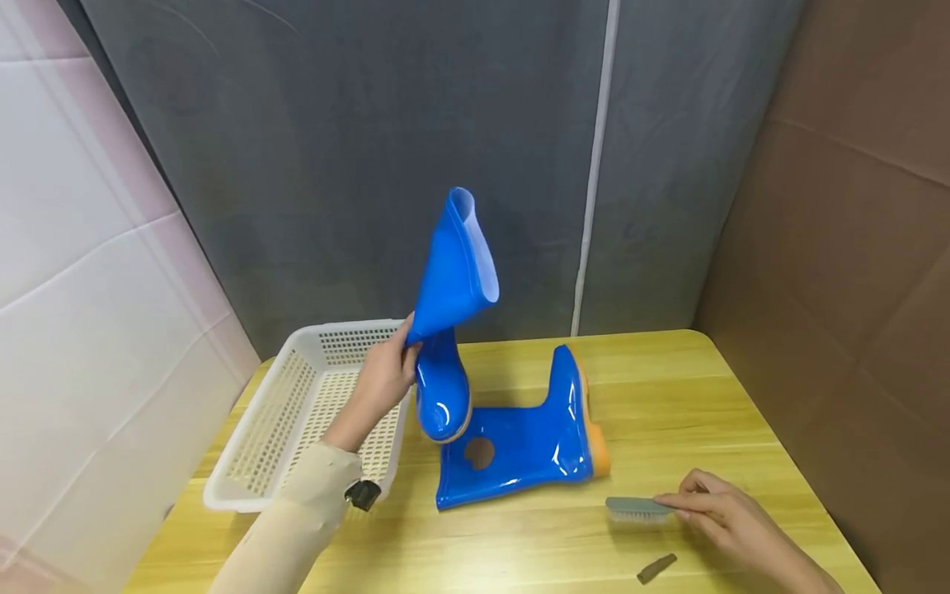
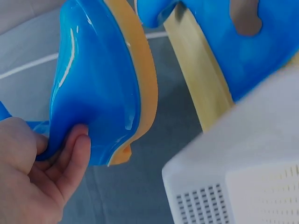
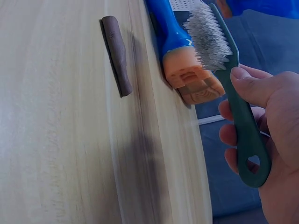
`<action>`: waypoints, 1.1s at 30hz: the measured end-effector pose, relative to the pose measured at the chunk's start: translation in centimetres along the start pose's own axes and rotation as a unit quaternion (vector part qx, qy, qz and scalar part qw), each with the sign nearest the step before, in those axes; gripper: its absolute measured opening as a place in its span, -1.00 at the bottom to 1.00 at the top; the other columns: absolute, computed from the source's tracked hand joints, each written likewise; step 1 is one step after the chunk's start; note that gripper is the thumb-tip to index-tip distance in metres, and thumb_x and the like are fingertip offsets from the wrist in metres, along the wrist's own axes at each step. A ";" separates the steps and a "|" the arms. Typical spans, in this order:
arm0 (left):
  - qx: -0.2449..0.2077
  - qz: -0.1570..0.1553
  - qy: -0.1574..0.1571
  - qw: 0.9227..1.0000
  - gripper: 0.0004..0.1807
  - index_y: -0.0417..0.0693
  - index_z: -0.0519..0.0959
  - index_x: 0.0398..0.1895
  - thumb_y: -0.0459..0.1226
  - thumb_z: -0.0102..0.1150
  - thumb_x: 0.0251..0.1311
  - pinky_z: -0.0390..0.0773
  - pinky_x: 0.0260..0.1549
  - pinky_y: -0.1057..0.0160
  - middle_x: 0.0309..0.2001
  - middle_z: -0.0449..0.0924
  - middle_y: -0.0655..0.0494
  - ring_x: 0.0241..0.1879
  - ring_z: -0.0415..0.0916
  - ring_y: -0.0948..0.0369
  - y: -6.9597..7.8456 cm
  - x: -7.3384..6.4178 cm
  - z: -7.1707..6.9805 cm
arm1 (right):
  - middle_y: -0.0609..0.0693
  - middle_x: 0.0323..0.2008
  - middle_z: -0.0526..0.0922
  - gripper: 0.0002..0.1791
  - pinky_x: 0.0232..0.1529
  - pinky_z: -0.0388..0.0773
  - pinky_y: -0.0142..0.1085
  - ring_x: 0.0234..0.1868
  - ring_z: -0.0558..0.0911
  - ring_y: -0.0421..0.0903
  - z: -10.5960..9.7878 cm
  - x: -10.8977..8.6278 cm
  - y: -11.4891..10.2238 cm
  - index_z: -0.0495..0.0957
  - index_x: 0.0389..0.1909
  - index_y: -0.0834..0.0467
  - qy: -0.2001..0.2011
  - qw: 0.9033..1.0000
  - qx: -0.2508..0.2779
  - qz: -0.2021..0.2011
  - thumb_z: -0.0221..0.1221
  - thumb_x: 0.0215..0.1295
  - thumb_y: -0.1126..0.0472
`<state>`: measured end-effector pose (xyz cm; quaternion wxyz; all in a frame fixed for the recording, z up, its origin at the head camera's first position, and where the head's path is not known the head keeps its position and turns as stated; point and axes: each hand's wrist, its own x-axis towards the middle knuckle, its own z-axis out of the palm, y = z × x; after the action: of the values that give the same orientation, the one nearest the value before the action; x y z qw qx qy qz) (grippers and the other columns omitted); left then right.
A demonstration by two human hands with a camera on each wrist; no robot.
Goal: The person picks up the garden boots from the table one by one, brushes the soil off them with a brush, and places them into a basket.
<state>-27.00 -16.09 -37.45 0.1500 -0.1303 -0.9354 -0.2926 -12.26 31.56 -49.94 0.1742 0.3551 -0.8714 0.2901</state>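
Observation:
My left hand [image 1: 382,378] grips a blue rain boot [image 1: 451,280] by its bent shaft, above the table. The boot's opening faces up and right, and its shiny toe points down. In the left wrist view, fingers and thumb pinch the rubber beside the orange sole [image 2: 145,77]. A second blue rain boot [image 1: 530,441] lies on its side, with a brown patch [image 1: 479,453] on its shaft. At the right, my right hand [image 1: 731,520] holds a green-handled scrub brush [image 3: 250,133] just above the table, its white bristles [image 3: 209,39] facing down in the head view.
A white perforated plastic basket [image 1: 241,462] stands at the left of the wooden table [image 1: 475,549]. A small brown strip [image 1: 656,568] lies near the front, below the brush. A grey wall [image 1: 356,165] rises behind the table, and a brown one [image 1: 839,289] stands at the right.

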 end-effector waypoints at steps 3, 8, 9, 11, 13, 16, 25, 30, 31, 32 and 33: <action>0.004 -0.013 0.001 1.000 -0.44 0.02 0.14 0.54 -0.21 -0.14 0.52 0.59 -0.52 0.22 -0.16 0.71 -0.28 -0.45 0.67 0.05 -0.8 -0.2 -1.2 | -0.26 -0.33 0.46 -0.58 -0.43 0.23 -0.72 -0.37 0.30 -0.54 0.1 0.0 -0.1 0.71 0.02 -0.04 0.003 1.000 -0.002 -0.002 0.32 0.14 0.37; 0.032 -0.019 0.019 0.999 -0.45 0.03 0.14 0.54 -0.20 -0.16 0.53 0.55 -0.44 0.14 -0.18 0.69 -0.28 -0.41 0.63 0.02 -2.4 -0.5 -2.9 | -0.26 -0.33 0.46 -0.61 -0.42 0.22 -0.71 -0.37 0.30 -0.53 0.2 0.1 -0.2 0.71 0.01 -0.03 0.007 1.000 -0.004 -0.006 0.31 0.16 0.36; 0.036 -0.020 0.023 0.999 -0.45 0.03 0.15 0.54 -0.20 -0.16 0.53 0.54 -0.42 0.13 -0.20 0.68 -0.28 -0.40 0.61 0.01 -2.7 -0.6 -3.2 | -0.26 -0.33 0.47 -0.64 -0.43 0.23 -0.71 -0.37 0.30 -0.54 0.2 0.1 -0.2 0.71 0.01 -0.04 0.007 1.000 -0.004 -0.004 0.30 0.20 0.32; 0.044 -0.023 0.026 0.998 -0.45 0.03 0.15 0.54 -0.20 -0.16 0.53 0.53 -0.37 0.09 -0.21 0.67 -0.27 -0.38 0.59 0.00 -3.2 -0.9 -3.8 | -0.23 -0.33 0.47 -0.70 -0.45 0.24 -0.70 -0.38 0.29 -0.54 0.1 0.1 -0.3 0.71 0.01 -0.04 0.003 1.000 -0.001 0.003 0.24 0.28 0.24; 0.051 -0.030 0.025 0.998 -0.45 0.06 0.14 0.55 -0.19 -0.17 0.53 0.52 -0.34 0.06 -0.23 0.67 -0.26 -0.37 0.57 -0.01 -3.7 -1.1 -4.2 | -0.22 -0.33 0.48 -0.73 -0.46 0.26 -0.68 -0.38 0.29 -0.54 0.1 0.1 -0.4 0.71 0.01 -0.04 -0.002 1.000 0.002 0.010 0.20 0.33 0.18; 0.066 -0.034 0.019 0.997 -0.44 0.08 0.13 0.55 -0.19 -0.17 0.53 0.52 -0.30 0.03 -0.15 0.67 -0.27 -0.34 0.57 -0.02 -4.5 -1.4 -4.7 | -0.19 -0.34 0.49 -0.73 -0.47 0.28 -0.65 -0.38 0.29 -0.54 0.2 0.0 -0.5 0.71 0.02 -0.05 -0.007 1.000 0.006 0.017 0.16 0.37 0.14; 0.109 -0.033 0.012 0.993 -0.45 0.16 0.19 0.52 -0.20 -0.10 0.51 0.42 -0.43 0.08 -0.25 0.67 -0.24 -0.44 0.49 0.02 -6.8 -1.9 -5.3 | -0.17 -0.33 0.50 -0.73 -0.49 0.26 -0.64 -0.38 0.29 -0.54 0.3 -0.1 -0.6 0.71 0.01 -0.07 -0.005 1.000 0.006 0.028 0.18 0.35 0.16; 0.117 -0.040 -0.001 0.992 -0.44 0.17 0.17 0.53 -0.20 -0.10 0.51 0.53 -0.34 -0.04 -0.03 0.66 -0.30 -0.29 0.58 -0.08 -8.1 -1.9 -5.2 | -0.17 -0.33 0.50 -0.73 -0.50 0.26 -0.63 -0.39 0.28 -0.54 0.4 -0.1 -0.7 0.71 0.00 -0.06 -0.006 0.999 0.009 0.031 0.19 0.35 0.18; 0.121 -0.043 -0.004 0.992 -0.45 0.15 0.18 0.53 -0.20 -0.11 0.51 0.55 -0.32 -0.06 0.00 0.65 -0.30 -0.27 0.59 -0.09 -8.3 -1.9 -5.2 | -0.18 -0.33 0.50 -0.73 -0.50 0.26 -0.63 -0.39 0.28 -0.54 0.4 -0.1 -0.7 0.71 0.00 -0.06 -0.005 0.999 0.009 0.032 0.20 0.34 0.19; 0.123 -0.044 -0.008 0.991 -0.45 0.14 0.18 0.53 -0.19 -0.11 0.51 0.56 -0.31 -0.06 0.02 0.64 -0.31 -0.25 0.60 -0.10 -8.5 -1.8 -5.1 | -0.19 -0.33 0.49 -0.73 -0.50 0.26 -0.63 -0.39 0.28 -0.54 0.4 -0.1 -0.7 0.71 0.01 -0.06 -0.005 0.999 0.009 0.032 0.20 0.33 0.20; 0.127 -0.045 -0.013 0.991 -0.45 0.12 0.19 0.53 -0.19 -0.12 0.51 0.56 -0.31 -0.06 0.02 0.64 -0.31 -0.26 0.60 -0.09 -8.8 -1.8 -5.0 | -0.21 -0.33 0.49 -0.71 -0.49 0.26 -0.63 -0.39 0.28 -0.54 0.4 -0.1 -0.7 0.71 0.00 -0.06 -0.005 0.999 0.009 0.032 0.22 0.31 0.22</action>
<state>-27.27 -26.31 -38.63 0.1402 -0.0720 -0.9716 -0.1764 -11.73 30.98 -50.06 0.1573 0.3300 -0.8807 0.3011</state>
